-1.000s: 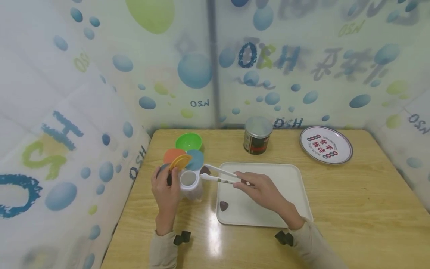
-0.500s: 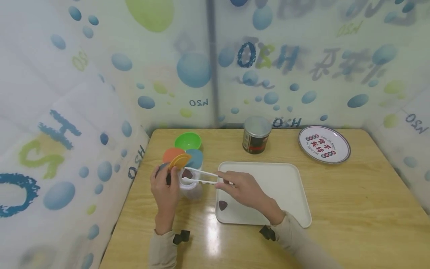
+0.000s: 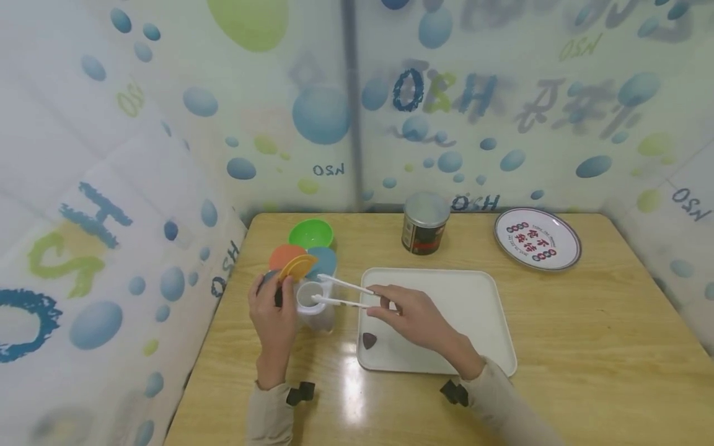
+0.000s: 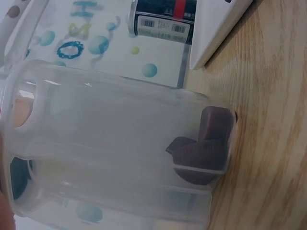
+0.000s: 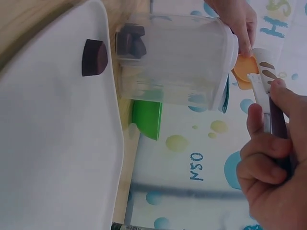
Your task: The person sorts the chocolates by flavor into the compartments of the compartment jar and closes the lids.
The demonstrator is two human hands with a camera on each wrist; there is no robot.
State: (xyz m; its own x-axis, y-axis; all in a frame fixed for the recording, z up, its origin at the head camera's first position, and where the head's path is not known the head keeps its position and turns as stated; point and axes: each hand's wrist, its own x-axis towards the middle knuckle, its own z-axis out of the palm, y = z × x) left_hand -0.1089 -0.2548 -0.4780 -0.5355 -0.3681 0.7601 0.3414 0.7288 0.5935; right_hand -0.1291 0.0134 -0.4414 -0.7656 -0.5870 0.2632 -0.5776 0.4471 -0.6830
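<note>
My left hand (image 3: 273, 319) is at a clear plastic canister (image 3: 319, 319) with several coloured flip lids, its thumb and fingers pinching the raised yellow-orange lid (image 3: 298, 266). The round opening under that lid is uncovered. In my right hand (image 3: 418, 316) I grip white tongs (image 3: 346, 284), their arms spread, with nothing between the tips at the opening's right edge. Dark brown chocolate-like pieces (image 4: 201, 160) lie at the canister's bottom in the left wrist view. One similar brown piece (image 3: 369, 341) rests on the white tray (image 3: 446, 347), near its left edge.
Behind the canister sits a green bowl (image 3: 310, 234). A metal-lidded tin (image 3: 426, 226) stands behind the tray, and a white plate with red characters (image 3: 538, 238) lies at the back right. Patterned curtain walls (image 3: 268, 124) enclose the wooden table (image 3: 602, 334).
The tongs carried a brown piece leftward to over the canister's opening, then let it go. Their arms are now spread, slightly further right. My left hand has kept its place on the lid.
</note>
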